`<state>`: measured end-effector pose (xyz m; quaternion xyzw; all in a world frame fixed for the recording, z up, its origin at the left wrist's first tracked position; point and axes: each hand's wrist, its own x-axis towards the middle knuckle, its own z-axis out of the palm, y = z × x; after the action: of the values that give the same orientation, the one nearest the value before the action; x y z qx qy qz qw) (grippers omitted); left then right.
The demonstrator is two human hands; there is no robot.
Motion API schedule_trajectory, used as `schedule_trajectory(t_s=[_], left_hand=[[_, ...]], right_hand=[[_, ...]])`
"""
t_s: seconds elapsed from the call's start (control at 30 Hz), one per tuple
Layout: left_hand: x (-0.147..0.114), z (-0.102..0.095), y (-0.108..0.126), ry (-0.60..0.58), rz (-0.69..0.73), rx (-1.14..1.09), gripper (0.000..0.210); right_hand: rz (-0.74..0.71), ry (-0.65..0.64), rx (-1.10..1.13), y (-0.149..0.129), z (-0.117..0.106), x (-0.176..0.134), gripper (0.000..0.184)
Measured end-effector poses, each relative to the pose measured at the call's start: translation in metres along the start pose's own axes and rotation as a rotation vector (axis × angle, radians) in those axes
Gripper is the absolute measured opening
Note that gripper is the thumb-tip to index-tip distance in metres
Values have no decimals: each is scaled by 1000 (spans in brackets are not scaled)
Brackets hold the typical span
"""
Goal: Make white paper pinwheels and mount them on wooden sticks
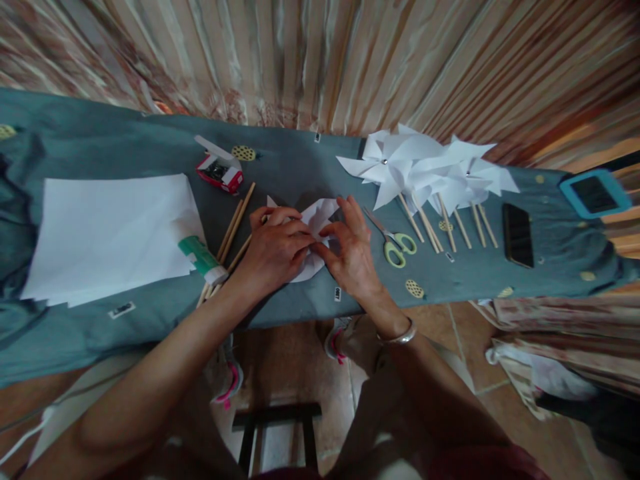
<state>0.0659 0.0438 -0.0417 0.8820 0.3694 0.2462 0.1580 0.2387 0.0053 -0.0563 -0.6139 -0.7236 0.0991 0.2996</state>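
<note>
Single view, from your head: faces forward and steeply down, near above the table (165, 147), curtain (320, 60) beyond, floor (285, 360) below

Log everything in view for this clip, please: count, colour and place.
Paper sheets: stack, uncounted, white, table's left
Glue stick: 1, green and white, at the stack's right edge
Open box: 1, red and white, far side
Loose sticks: several, tan, left of the hands
Worked paper: 1, white, under the fingers
Scissors: 1, green-handled, right of the hands
Pinwheels: several overlapping, white, tan sticks, far right
Phone: 1, black, right
Framed device: 1, blue, right end
Tablecloth: 1, teal, patterned
Curtain: striped, brownish, behind
Bracelet: 1, silvery, right wrist
Left hand, right hand: 2, centre, touching the worked paper
</note>
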Motion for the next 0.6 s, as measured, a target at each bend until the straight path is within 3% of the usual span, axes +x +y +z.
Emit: schedule_trajectory(t_s=[0.3,0.6], left_hand=[[0,-1,6,-15,18,72,20],[-5,2,12,-24,6,189,20]], right_hand=[[-61,15,-55,-2,-8,-3,11],[19,133,-13,8,-21,-7,21]])
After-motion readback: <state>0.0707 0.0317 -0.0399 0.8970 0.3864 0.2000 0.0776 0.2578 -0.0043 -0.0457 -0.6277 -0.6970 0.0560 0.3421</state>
